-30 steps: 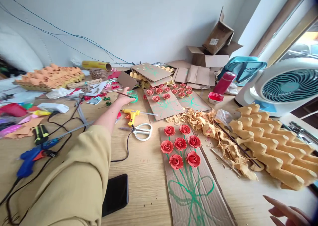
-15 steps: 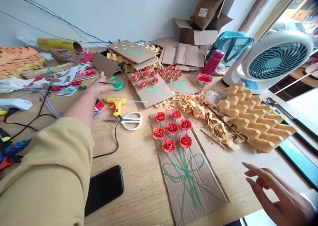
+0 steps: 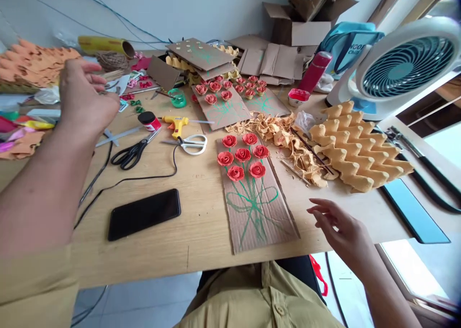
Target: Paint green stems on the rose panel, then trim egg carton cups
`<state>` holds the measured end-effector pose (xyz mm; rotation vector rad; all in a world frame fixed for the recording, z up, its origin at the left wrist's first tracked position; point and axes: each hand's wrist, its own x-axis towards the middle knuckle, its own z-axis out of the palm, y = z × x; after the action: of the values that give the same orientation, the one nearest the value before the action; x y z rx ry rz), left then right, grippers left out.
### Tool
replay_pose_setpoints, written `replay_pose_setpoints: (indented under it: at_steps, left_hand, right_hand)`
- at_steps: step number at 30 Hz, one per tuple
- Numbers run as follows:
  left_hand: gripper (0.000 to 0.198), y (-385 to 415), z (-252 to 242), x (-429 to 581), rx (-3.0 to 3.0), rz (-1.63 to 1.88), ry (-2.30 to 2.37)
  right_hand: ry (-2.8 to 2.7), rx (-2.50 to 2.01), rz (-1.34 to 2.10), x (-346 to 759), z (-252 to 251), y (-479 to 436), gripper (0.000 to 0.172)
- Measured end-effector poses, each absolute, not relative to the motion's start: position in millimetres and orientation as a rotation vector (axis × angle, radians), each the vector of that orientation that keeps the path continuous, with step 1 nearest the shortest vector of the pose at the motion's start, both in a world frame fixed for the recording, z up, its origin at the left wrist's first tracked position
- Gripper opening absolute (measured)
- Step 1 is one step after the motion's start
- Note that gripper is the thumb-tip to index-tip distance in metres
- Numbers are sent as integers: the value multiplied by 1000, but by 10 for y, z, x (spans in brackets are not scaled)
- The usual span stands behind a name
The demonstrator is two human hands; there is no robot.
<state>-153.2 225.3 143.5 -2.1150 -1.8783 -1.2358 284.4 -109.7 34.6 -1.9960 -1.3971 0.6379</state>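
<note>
Left hand [image 3: 86, 100], loosely spread, now clear of paintbrush [image 3: 165, 94] at its right, leaving that unheld; right hand [image 3: 340, 226], narrowly parted.

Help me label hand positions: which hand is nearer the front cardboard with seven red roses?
The right hand. It is close to the cardboard, to its right and not touching; the left hand is much farther away, out to its left and farther forward.

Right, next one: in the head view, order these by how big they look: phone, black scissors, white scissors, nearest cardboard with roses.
1. Nearest cardboard with roses
2. Phone
3. Black scissors and white scissors: too alike in size to rank
</note>
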Motion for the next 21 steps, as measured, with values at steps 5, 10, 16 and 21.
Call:
replay_pose_setpoints:
  at_steps: [5, 10, 16, 21]
  left_hand:
    - [46, 423, 1193, -909, -2670, -1514, -2205]
    - [41, -587, 630, -375, -2596, -1544, -3135]
    - [52, -733, 519, -141, -2263, -1691, -3454]
    - [61, -663, 492, -169, -2305, -1641, -3429]
  right_hand:
    - [-1386, -1904, 994, 2973, 324, -1186, 51]
    - [-1390, -1849, 1098, 2984, 220, -1234, 55]
    - [-1301, -1728, 1220, 2809, 128, -1231, 53]
    - [-1195, -1660, 1300, 2782, 99, -1181, 59]
